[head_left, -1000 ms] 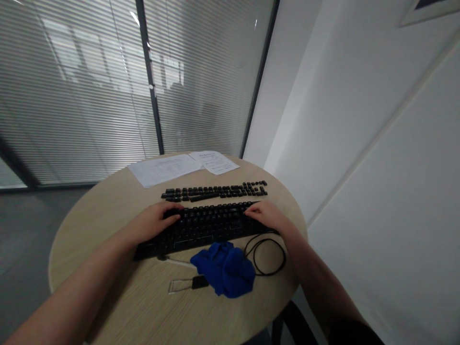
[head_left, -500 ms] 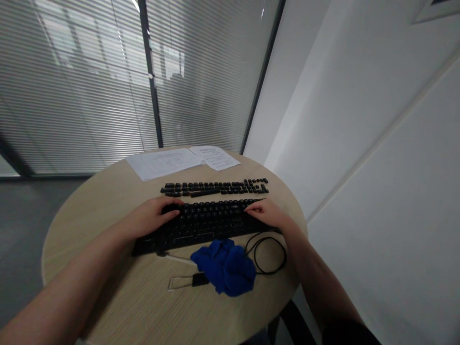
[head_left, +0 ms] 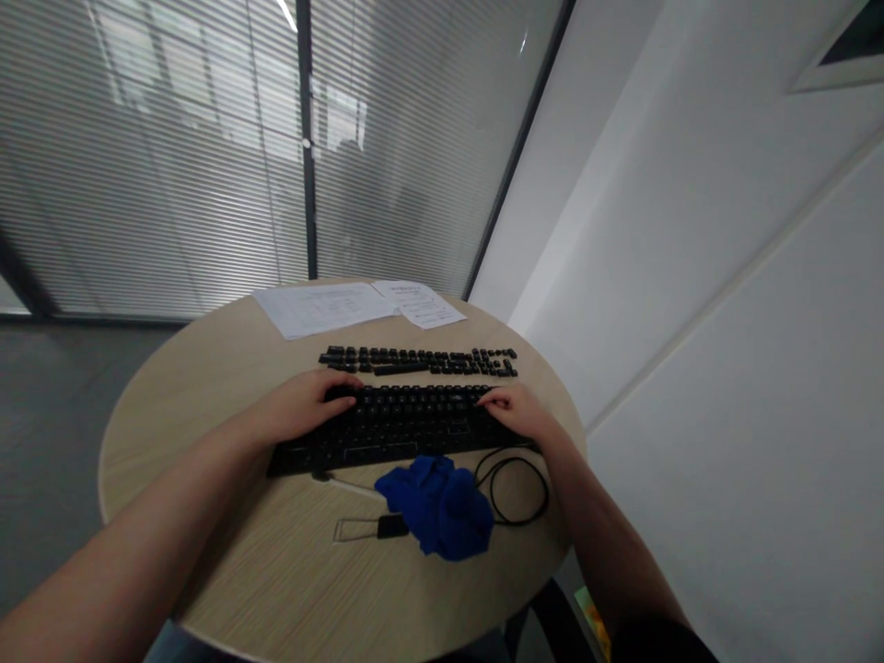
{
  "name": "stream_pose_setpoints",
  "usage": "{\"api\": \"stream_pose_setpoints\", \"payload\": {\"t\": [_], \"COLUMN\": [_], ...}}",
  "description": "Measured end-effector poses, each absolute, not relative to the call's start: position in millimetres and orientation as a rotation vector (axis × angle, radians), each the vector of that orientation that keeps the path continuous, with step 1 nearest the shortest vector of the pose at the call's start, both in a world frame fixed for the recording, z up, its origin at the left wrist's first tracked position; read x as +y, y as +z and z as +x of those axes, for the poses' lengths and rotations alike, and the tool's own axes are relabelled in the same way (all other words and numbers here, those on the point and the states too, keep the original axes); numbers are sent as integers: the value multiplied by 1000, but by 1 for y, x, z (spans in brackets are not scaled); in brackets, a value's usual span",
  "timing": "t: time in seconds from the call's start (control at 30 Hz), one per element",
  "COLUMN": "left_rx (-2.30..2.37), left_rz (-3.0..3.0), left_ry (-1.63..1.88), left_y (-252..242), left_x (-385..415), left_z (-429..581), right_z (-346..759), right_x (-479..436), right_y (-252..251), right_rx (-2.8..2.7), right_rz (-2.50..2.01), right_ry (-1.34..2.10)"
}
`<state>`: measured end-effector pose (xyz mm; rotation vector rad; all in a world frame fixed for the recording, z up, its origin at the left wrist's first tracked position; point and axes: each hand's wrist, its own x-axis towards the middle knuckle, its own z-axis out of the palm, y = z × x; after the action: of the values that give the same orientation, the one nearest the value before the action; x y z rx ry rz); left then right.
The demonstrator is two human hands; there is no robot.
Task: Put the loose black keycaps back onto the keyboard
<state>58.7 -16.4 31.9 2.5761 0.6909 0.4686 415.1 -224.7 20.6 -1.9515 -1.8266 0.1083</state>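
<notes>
Keyboard (head_left: pixel 407 431) under both our hands on a round desk (head_left: pixel 200 387)

We have a black keyboard lying across the middle of the light wooden desk, slightly skewed, with its left end nearer to us. Our left hand (head_left: pixel 304 412) rests palm down on its left part, the fingers (head_left: pixel 342 385) loosely curved and reaching to the far rows of keys; they lie on the keys and grip nothing. Our right hand (head_left: pixel 519 416) rests the same way on the right end, its fingers (head_left: pixel 492 398) spread a little over the keys, also holding nothing.

Just beyond the keyboard, a row of loose black keycaps (head_left: pixel 421 361) lies parallel to it. Farther back, two printed sheets of paper (head_left: pixel 328 308) lie near the desk's far edge, overlapping at one corner. On our side of the keyboard, a crumpled blue cloth (head_left: pixel 438 505) sits just beside its front edge. A black cable (head_left: pixel 517 490) loops on the desk to the right of the cloth, and a wire keycap puller (head_left: pixel 366 529) with a black handle lies to its left, touching the cloth. Closed blinds (head_left: pixel 172 157) cover the glass wall behind.
</notes>
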Motion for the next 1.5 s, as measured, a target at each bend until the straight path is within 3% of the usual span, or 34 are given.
{"api": "stream_pose_setpoints", "payload": {"t": [0.6,0.8,1.07,1.5], "left_rx": [702,684,676,676], "left_rz": [2582,2588,2576,2545], "left_ry": [465,489,499,514], "left_y": [32,29,30,29], "left_x": [-17,-13,-17,-20], "left_z": [59,60,62,61], "right_z": [413,420,472,532], "right_x": [-222,-220,-167,-57], "right_y": [17,16,49,45], "right_rx": [-1929,-1735,-1788,-1852], "right_rz": [-1864,-1889,-2148,-2340], "right_ry": [32,-199,-331,53]}}
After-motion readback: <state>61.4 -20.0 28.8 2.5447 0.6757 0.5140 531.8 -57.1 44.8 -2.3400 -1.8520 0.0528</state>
